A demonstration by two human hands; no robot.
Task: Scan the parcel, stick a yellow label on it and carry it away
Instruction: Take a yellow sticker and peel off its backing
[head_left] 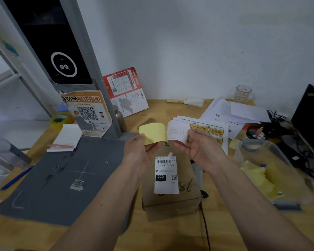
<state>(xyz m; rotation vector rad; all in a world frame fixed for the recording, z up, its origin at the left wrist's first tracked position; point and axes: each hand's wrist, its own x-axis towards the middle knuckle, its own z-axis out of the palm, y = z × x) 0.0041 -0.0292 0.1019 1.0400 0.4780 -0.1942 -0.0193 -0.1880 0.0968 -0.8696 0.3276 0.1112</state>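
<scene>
A brown cardboard parcel (172, 200) lies on the wooden desk in front of me, a white shipping label (166, 175) with a barcode on its top. Above its far end my left hand (136, 153) pinches a pale yellow backing sheet (153, 133). My right hand (198, 145) pinches a curled label (178, 132), its whitish underside toward me, faint characters showing through. The two pieces still touch at the middle. A sheet of yellow labels (209, 128) lies just behind my right hand.
A grey scanning mat (62, 178) and a tall scanner stand (62, 51) are at the left. A clear bin (272, 174) with yellow scraps sits at the right, a dark monitor (310, 120) beyond it. Notepad (65, 137), tape roll (61, 119), papers and a glass line the back.
</scene>
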